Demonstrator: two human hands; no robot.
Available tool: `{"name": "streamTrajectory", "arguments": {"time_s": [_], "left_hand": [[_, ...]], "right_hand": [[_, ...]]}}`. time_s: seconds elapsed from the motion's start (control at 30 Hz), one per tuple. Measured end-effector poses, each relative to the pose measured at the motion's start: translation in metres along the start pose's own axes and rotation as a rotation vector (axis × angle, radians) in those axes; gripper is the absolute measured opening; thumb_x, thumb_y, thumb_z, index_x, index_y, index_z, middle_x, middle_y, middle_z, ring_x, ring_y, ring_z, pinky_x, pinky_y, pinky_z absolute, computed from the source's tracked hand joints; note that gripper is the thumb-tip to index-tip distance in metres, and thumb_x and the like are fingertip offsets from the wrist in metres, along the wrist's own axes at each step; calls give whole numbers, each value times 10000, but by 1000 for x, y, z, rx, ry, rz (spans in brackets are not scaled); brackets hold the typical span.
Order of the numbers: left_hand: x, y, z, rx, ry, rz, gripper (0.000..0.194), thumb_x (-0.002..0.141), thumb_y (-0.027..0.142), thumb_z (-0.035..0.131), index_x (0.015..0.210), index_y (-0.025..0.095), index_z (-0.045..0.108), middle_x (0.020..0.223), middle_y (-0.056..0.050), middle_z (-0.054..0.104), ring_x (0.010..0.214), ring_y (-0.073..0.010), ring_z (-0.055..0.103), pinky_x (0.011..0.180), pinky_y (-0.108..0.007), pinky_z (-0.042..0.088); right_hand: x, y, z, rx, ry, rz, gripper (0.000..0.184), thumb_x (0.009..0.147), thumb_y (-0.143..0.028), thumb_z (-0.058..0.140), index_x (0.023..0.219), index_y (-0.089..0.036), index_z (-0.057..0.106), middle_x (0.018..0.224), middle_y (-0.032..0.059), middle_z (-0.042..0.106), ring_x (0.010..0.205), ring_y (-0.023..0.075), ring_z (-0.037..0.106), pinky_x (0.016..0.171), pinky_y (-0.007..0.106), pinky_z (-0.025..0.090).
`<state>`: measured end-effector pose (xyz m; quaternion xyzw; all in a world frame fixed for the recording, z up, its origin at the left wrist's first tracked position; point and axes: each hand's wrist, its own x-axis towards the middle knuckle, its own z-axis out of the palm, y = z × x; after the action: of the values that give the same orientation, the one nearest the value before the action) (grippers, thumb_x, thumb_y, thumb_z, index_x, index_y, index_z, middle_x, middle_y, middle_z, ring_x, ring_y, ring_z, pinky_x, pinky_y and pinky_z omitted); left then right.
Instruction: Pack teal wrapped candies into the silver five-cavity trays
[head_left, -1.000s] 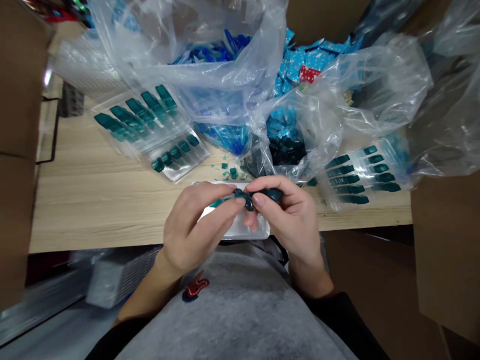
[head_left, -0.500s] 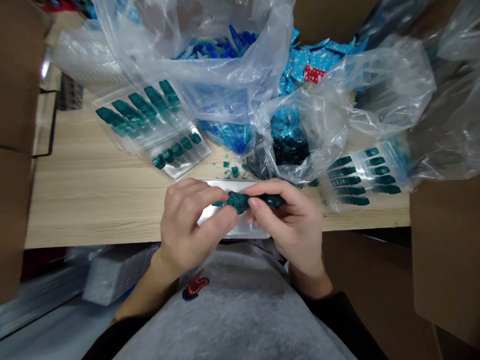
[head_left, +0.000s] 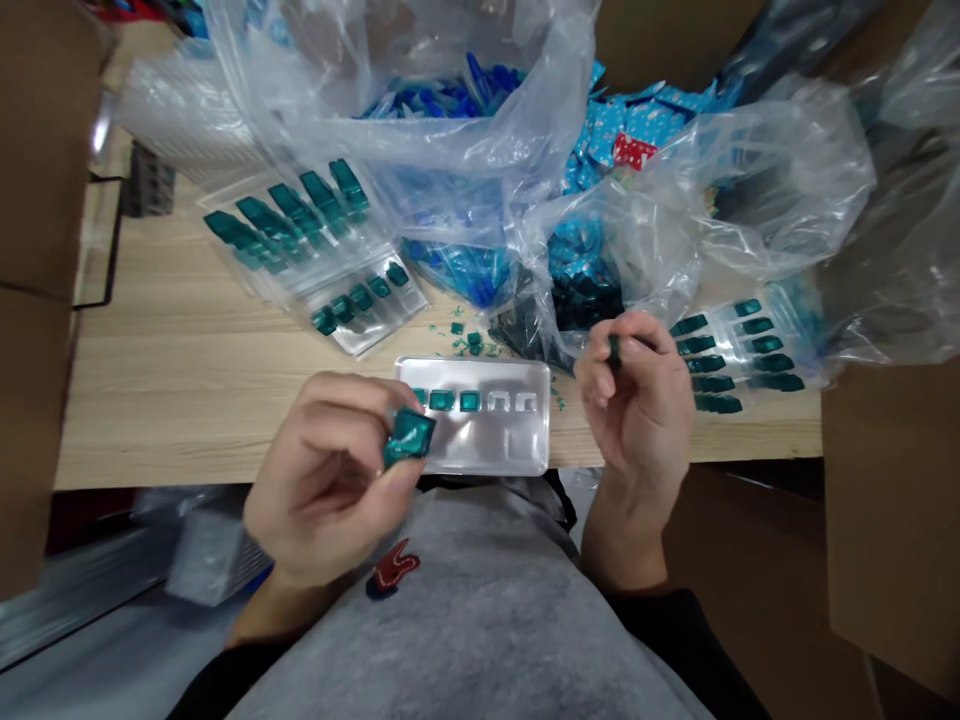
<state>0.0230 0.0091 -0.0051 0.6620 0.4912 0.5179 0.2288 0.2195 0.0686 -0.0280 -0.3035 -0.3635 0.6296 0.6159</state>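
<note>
Basically, holding a glossy green piece [head_left: 409, 438] at the fingertips of the left hand [head_left: 326, 475], seen over the left end of a clear tray [head_left: 491, 455], and a small dark piece [head_left: 614, 351] in the right hand [head_left: 641, 400], beyond the tray's right end. Reaching in from the lower left with the left hand, with fingers curled and thumb below; coming up from the lower right with the right hand, with fingertips upward and bent inward. Clamping thumb and fingers on the green piece at left; pinching the dark piece at right, mostly hidden by the fingers. Holding the hands well apart. Also showing on the counter [head_left: 165, 400], left to right: a left pack [head_left: 360, 325] of green pieces, a bag of blue pieces [head_left: 457, 225], a bag of dark pieces [head_left: 637, 240] and a right pack [head_left: 726, 352].
</note>
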Motion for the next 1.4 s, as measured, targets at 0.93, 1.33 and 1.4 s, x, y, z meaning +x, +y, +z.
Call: {"name": "streamTrajectory", "arguments": {"time_s": [0.93, 1.33, 1.4], "left_hand": [[-2, -16, -1, -23, -64, -160, 158, 978, 188, 565, 1044, 269, 683, 959, 2, 696, 924, -141, 657, 819, -288, 556], [-8, -32, -6, 181, -164, -69, 154, 946, 173, 602, 1068, 236, 672, 1003, -7, 696, 973, -149, 658, 855, -286, 537], [-6, -32, -4, 229, -188, -11, 159, 945, 178, 606, 1086, 225, 665, 1009, -18, 703, 986, -158, 655, 867, -296, 531]], "right_hand": [[-28, -10, -14, -1029, -187, -212, 199, 874, -161, 728, 1038, -271, 754, 920, 13, 727, 843, 168, 681, 750, 305, 571], [-27, 3, -2, -1570, -574, -183, 211, 989, -191, 539, 1071, -101, 711, 916, 113, 628, 774, 225, 629, 621, 333, 505], [-25, 1, -5, -1466, -577, -134, 200, 980, -213, 568, 1109, -145, 705, 950, 96, 619, 820, 215, 623, 674, 331, 527]]}}
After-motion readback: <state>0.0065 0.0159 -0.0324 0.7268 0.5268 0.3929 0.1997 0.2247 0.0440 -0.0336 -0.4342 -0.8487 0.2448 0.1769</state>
